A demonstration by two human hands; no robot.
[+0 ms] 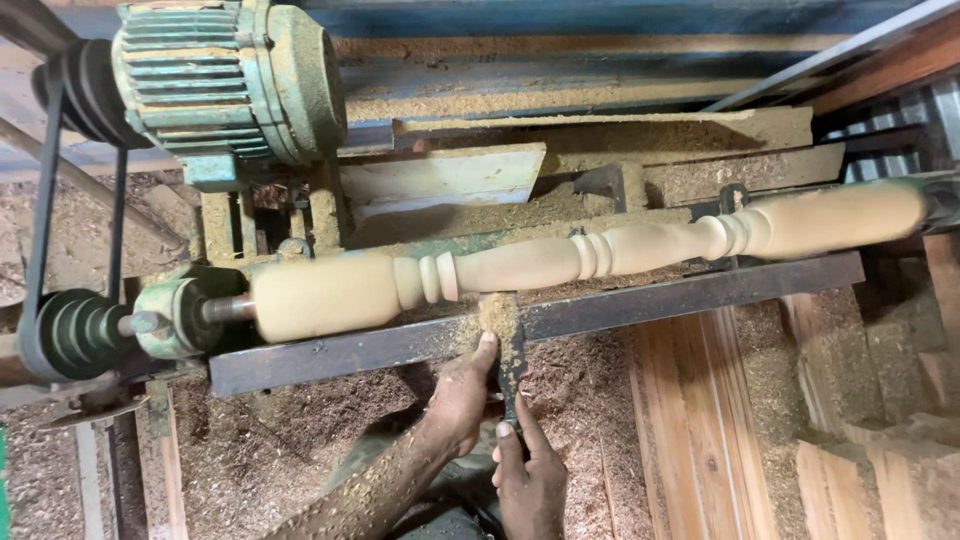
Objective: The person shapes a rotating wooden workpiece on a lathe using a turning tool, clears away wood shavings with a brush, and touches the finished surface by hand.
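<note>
A long pale wooden spindle point(600, 250) with turned beads and grooves is mounted across a lathe. A dark metal chisel point(510, 355) lies over the flat steel tool rest point(640, 300), its tip against the spindle's underside near the left beads, with shavings piled on it. My left hand point(462, 390), dusted with sawdust, grips the chisel just below the rest. Lower down, my right hand point(530, 480) holds the chisel's handle end.
A green electric motor point(225, 80) sits at the upper left, with a black belt point(40, 210) running to a pulley point(70, 330) at the headstock. Sawdust covers the lathe bed and floor. Wooden planks point(700, 420) and blocks point(880, 470) lie at the lower right.
</note>
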